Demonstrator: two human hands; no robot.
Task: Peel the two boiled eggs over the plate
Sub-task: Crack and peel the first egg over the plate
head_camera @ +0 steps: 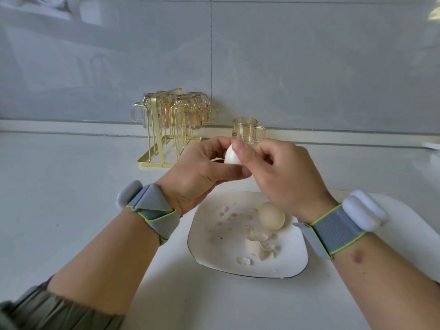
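Note:
My left hand (pixel 200 172) cradles a boiled egg (pixel 231 156) above the far edge of the white plate (pixel 207 244); the visible part of this egg is bare white. My right hand (pixel 281 177) pinches at the egg's right side with thumb and forefinger. A second egg (pixel 271 215), tan and still in its shell, lies on the plate near my right wrist. Several shell fragments (pixel 259 246) are scattered over the plate. The lower half of the held egg is hidden by my fingers.
A gold wire rack (pixel 164 129) holding several amber glass mugs stands at the back by the wall. One loose amber mug (pixel 246 131) stands just behind my hands. A white board (pixel 404 222) lies under the plate's right side. Both wrists wear grey bands.

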